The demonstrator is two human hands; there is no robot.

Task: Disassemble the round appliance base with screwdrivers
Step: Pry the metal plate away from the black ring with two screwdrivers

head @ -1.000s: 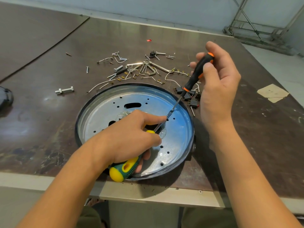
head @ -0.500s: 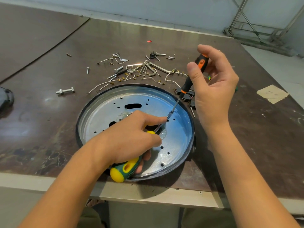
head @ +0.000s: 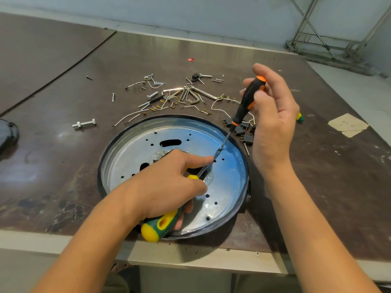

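Observation:
The round appliance base [head: 230, 182], a shiny perforated metal disc in a black rim, lies at the table's near edge. My left hand [head: 167, 187] grips a green-and-yellow screwdriver [head: 160, 226], index finger stretched along its shaft, the tip aimed at the disc's middle. My right hand [head: 273, 117] pinches the black-and-orange screwdriver [head: 247, 102] by its handle, held steeply, its tip down on the disc beside my left index fingertip. Both tips meet near a hole right of centre.
Loose screws, wires and hex keys [head: 182, 96] lie scattered behind the base. A bolt with nut [head: 84, 124] lies to the left, small black switches [head: 243, 132] at the rim's right. A dark object [head: 7, 134] sits at the left edge, a paper scrap [head: 347, 124] far right.
My right hand has shifted its fingers on the black-and-orange handle, turning it; the handle's top now shows above the fingers. My left hand and the base have stayed put.

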